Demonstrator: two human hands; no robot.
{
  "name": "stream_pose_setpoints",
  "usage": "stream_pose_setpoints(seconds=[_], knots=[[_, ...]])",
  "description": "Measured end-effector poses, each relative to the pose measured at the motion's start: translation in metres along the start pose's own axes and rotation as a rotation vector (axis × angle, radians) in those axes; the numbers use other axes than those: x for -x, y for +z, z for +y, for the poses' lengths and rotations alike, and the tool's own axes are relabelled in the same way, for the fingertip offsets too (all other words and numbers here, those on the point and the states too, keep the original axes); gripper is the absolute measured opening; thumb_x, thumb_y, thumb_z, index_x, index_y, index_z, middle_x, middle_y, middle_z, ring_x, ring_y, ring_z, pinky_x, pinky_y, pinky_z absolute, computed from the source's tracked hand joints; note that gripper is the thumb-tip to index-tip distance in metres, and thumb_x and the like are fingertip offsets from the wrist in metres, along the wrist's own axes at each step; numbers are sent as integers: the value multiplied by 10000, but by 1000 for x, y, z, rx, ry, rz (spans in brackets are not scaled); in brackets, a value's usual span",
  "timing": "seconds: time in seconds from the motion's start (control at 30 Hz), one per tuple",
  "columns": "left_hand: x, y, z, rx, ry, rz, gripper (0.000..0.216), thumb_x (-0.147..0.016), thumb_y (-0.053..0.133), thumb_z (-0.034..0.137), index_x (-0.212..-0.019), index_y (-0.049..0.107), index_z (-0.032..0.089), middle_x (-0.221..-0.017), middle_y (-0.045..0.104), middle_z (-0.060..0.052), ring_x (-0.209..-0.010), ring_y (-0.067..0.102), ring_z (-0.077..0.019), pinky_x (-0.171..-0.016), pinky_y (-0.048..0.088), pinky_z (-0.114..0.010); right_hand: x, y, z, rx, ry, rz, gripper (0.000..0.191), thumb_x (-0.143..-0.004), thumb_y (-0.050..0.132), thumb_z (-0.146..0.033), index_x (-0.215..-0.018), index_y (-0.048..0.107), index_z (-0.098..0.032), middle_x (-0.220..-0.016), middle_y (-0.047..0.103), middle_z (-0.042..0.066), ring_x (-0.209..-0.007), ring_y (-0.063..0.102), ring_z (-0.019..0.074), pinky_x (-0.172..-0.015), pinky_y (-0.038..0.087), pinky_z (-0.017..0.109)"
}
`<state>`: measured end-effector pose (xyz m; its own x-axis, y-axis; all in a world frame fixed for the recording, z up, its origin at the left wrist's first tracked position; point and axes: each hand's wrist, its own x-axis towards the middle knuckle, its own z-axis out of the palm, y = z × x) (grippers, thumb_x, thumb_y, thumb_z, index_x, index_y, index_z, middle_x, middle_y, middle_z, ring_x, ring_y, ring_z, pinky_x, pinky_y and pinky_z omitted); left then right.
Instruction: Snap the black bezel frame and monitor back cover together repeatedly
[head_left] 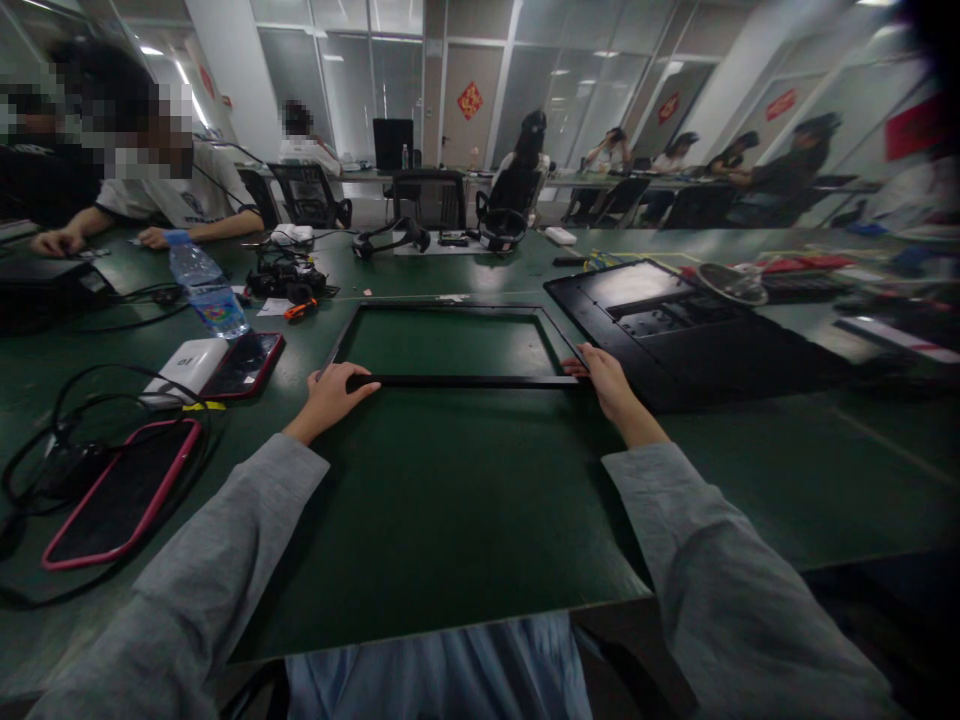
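Note:
A thin black rectangular frame [469, 382], like a monitor bezel, is held at its two near corners, with green tabletop showing through its opening. My left hand [335, 393] grips the near left corner, thumb lying along the front bar. At the near right corner, my right hand [600, 378] is closed on the frame, with some fingers reaching behind the bar. Whether the frame's far side touches the table is hard to tell. To the right of the frame lies a large black panel [735, 345], like a monitor's back cover.
On the green table [450, 520] to my left are a plastic bottle [206, 285], a white box [185, 368], two phones [124, 490] [244, 365] and black cables [56, 450]. Headsets [390, 240] stand farther back. A metal dish [731, 283] is near the panel. A co-worker [180, 200] sits across, left.

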<state>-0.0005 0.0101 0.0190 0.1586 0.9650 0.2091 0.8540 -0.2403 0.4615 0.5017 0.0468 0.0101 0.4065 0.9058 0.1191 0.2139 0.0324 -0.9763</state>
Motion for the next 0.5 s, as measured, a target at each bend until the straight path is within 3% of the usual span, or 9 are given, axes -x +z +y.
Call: stream_pose_setpoints(seconds=[0.5], knots=[[1, -2, 4, 1, -20, -8, 348, -947, 594, 566, -1125, 685, 281, -1294, 707, -86, -1296, 558, -340, -1147, 295, -633, -3, -1, 4, 5, -18, -9, 470, -824, 663, -730, -866, 613, -264, -743, 711, 43, -669, 664, 197, -668, 604, 360]])
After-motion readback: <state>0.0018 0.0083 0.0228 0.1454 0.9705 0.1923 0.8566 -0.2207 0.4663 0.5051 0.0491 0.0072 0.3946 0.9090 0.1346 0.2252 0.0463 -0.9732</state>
